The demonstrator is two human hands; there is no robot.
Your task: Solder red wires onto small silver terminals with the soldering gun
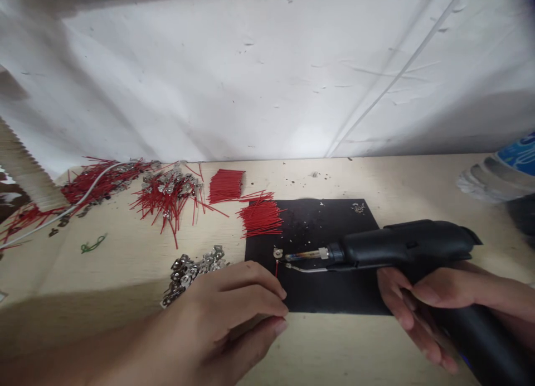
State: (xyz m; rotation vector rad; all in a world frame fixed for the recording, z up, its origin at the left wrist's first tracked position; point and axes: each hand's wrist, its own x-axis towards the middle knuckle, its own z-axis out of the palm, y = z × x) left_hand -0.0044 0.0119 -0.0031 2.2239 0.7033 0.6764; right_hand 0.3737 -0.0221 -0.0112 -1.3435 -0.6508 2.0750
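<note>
My right hand (pixel 443 302) is wrapped around the grip of a black soldering gun (pixel 401 244) with a thin solder feed tube under its tip. The heat-stained tip points left, beside a small metal terminal (pixel 278 253) lying on a black mat (pixel 334 297). One short red wire (pixel 276 270) reaches up to the terminal's lower edge. Its lower end passes behind the fingers of my left hand (pixel 246 302), which are closed together in a pinch. Whether the tip touches the terminal, I cannot tell.
Loose metal terminals (pixel 188 271) are heaped left of the mat. Cut red wires (pixel 261 217) lie on its corner, with another bundle (pixel 225 185) behind. Wires with terminals attached (pixel 167 188) are piled farther left, near a white cable (pixel 92 188). A plastic bottle (pixel 493 174) is at right.
</note>
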